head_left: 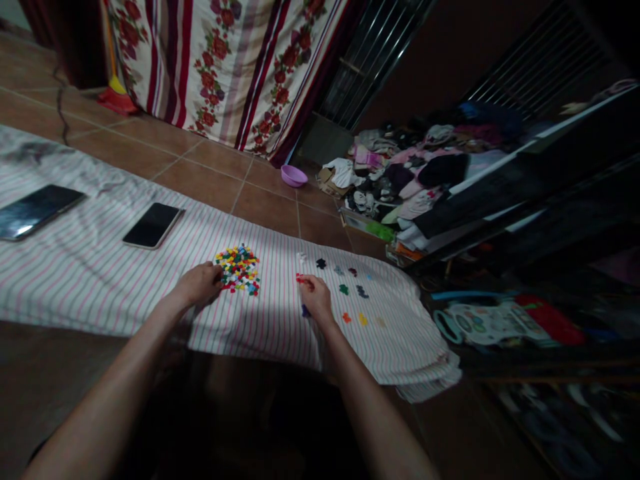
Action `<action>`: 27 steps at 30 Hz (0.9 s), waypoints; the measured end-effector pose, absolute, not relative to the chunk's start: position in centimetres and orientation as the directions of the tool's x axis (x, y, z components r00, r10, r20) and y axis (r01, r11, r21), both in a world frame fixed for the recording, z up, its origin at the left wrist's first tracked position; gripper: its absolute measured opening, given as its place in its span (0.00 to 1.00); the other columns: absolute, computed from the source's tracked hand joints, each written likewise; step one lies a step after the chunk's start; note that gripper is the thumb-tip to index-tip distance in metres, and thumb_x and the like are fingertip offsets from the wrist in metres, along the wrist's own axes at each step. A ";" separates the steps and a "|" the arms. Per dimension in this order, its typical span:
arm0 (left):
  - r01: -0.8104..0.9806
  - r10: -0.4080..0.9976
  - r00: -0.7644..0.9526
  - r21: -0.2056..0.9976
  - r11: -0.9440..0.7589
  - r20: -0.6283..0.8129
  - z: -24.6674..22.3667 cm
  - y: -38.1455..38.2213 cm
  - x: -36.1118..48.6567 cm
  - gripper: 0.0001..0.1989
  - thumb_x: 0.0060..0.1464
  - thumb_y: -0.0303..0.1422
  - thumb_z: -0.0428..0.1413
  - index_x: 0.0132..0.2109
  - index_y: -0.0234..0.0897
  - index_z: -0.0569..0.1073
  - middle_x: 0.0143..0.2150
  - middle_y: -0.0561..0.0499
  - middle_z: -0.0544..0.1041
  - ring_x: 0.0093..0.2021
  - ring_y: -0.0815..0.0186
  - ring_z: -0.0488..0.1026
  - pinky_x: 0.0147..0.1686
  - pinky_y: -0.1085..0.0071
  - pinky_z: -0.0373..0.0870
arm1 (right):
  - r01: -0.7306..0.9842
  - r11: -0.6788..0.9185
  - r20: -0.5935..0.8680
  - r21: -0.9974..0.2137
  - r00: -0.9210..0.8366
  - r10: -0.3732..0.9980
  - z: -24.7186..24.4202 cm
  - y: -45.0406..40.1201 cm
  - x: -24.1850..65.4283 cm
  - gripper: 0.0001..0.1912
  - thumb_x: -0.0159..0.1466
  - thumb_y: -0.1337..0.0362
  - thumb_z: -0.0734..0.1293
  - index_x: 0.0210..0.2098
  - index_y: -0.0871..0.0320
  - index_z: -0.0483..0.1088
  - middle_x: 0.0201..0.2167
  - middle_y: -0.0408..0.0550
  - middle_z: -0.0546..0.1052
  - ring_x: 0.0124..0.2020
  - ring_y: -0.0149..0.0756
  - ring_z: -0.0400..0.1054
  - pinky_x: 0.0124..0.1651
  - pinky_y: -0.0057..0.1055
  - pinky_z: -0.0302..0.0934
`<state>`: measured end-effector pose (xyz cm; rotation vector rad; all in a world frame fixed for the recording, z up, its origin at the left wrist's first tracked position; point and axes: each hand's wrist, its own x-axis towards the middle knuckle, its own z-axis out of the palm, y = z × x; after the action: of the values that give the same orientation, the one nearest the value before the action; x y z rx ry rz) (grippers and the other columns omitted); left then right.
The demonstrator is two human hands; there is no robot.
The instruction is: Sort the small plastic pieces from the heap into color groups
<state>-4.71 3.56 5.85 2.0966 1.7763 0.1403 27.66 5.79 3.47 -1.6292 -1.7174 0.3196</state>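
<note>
A heap of tiny multicoloured plastic pieces (239, 268) lies on the striped cloth (280, 320). At its left edge is my left hand (200, 283), fingers curled against the pieces; what they hold, if anything, is too small to make out. My right hand (316, 297) pinches at a small red piece (299, 277) to the right of the heap. Around that hand the pieces lie in small single-colour groups: white (302, 257), black (321, 264), green (344, 289), orange (346, 318) and yellow (363, 319). A dark blue group (305, 311) is partly hidden by the right hand.
A phone (153, 225) and a tablet-like dark device (37, 211) lie on the cloth to the left. Beyond are a tiled floor (205, 167), a purple basin (294, 176), a floral curtain (215, 67) and heaped clothes (400, 167). Shelving stands at the right.
</note>
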 end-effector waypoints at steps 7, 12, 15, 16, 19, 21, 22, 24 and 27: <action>0.930 0.966 0.189 0.349 -0.119 -0.174 5.8 3.6 -4.7 0.12 0.56 0.35 0.47 0.43 0.37 0.72 0.43 0.44 0.74 0.41 0.62 0.73 0.41 0.68 0.67 | 0.786 0.058 0.302 -0.616 0.167 0.939 2.9 8.2 30.4 0.14 0.53 0.66 0.59 0.31 0.56 0.76 0.32 0.47 0.79 0.36 0.38 0.71 0.45 0.34 0.64; 0.933 0.968 0.180 0.343 -0.111 -0.176 5.8 3.6 -4.7 0.13 0.57 0.35 0.47 0.44 0.37 0.72 0.44 0.44 0.74 0.41 0.63 0.73 0.41 0.69 0.67 | 0.794 0.015 0.253 -0.608 0.176 0.951 2.3 9.2 30.4 0.15 0.53 0.68 0.58 0.32 0.56 0.76 0.31 0.47 0.79 0.35 0.38 0.72 0.44 0.35 0.64; 0.930 0.967 0.179 0.353 -0.106 -0.181 5.9 3.7 -4.8 0.12 0.56 0.34 0.48 0.44 0.38 0.72 0.44 0.45 0.75 0.41 0.63 0.73 0.42 0.69 0.67 | 0.783 0.031 0.245 -0.621 0.156 0.957 2.0 9.5 30.3 0.15 0.52 0.70 0.58 0.32 0.57 0.76 0.31 0.46 0.79 0.35 0.37 0.72 0.44 0.34 0.65; 0.928 0.967 0.180 0.357 -0.106 -0.181 5.9 3.6 -4.8 0.12 0.56 0.34 0.48 0.44 0.38 0.72 0.44 0.45 0.75 0.41 0.63 0.73 0.42 0.69 0.67 | 0.779 0.033 0.244 -0.626 0.155 0.957 2.0 9.6 30.2 0.15 0.52 0.70 0.58 0.32 0.57 0.76 0.31 0.46 0.79 0.35 0.36 0.72 0.44 0.34 0.65; 0.926 0.965 0.183 0.362 -0.105 -0.186 6.2 3.6 -4.7 0.12 0.56 0.34 0.47 0.43 0.37 0.72 0.44 0.44 0.75 0.41 0.63 0.73 0.41 0.69 0.67 | 0.776 0.022 0.243 -0.630 0.170 0.955 1.8 9.6 29.9 0.15 0.51 0.71 0.58 0.31 0.57 0.76 0.30 0.47 0.79 0.35 0.36 0.73 0.45 0.34 0.65; 0.927 0.965 0.182 0.361 -0.103 -0.189 6.3 3.5 -4.7 0.12 0.56 0.34 0.47 0.43 0.37 0.72 0.44 0.44 0.74 0.41 0.63 0.73 0.41 0.69 0.66 | 0.779 0.019 0.242 -0.627 0.172 0.955 1.7 9.5 29.8 0.15 0.52 0.71 0.58 0.32 0.57 0.76 0.32 0.47 0.79 0.37 0.37 0.73 0.47 0.36 0.65; 0.927 0.965 0.182 0.361 -0.104 -0.191 6.4 3.5 -4.7 0.11 0.56 0.34 0.47 0.42 0.37 0.72 0.44 0.44 0.74 0.41 0.63 0.73 0.41 0.69 0.66 | 0.780 0.017 0.239 -0.626 0.171 0.956 1.7 9.4 29.8 0.15 0.53 0.71 0.58 0.32 0.57 0.76 0.33 0.48 0.79 0.38 0.37 0.73 0.48 0.36 0.64; 0.926 0.964 0.185 0.363 -0.106 -0.189 6.4 3.5 -4.7 0.12 0.56 0.34 0.47 0.42 0.37 0.72 0.44 0.44 0.74 0.41 0.62 0.73 0.41 0.69 0.66 | 0.780 0.015 0.232 -0.625 0.168 0.958 1.7 9.3 29.7 0.16 0.53 0.71 0.58 0.33 0.57 0.76 0.34 0.49 0.80 0.40 0.38 0.73 0.50 0.38 0.64; 0.925 0.966 0.181 0.366 -0.104 -0.185 6.3 3.5 -4.7 0.12 0.56 0.34 0.47 0.43 0.37 0.72 0.44 0.44 0.74 0.41 0.62 0.73 0.41 0.68 0.66 | 0.782 0.014 0.224 -0.623 0.162 0.961 1.7 9.2 29.7 0.17 0.53 0.72 0.58 0.34 0.57 0.77 0.36 0.50 0.80 0.42 0.39 0.73 0.51 0.38 0.64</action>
<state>-4.66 3.54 6.30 2.0683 1.7798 0.1406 29.66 9.19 1.72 -1.8044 -1.6578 0.3590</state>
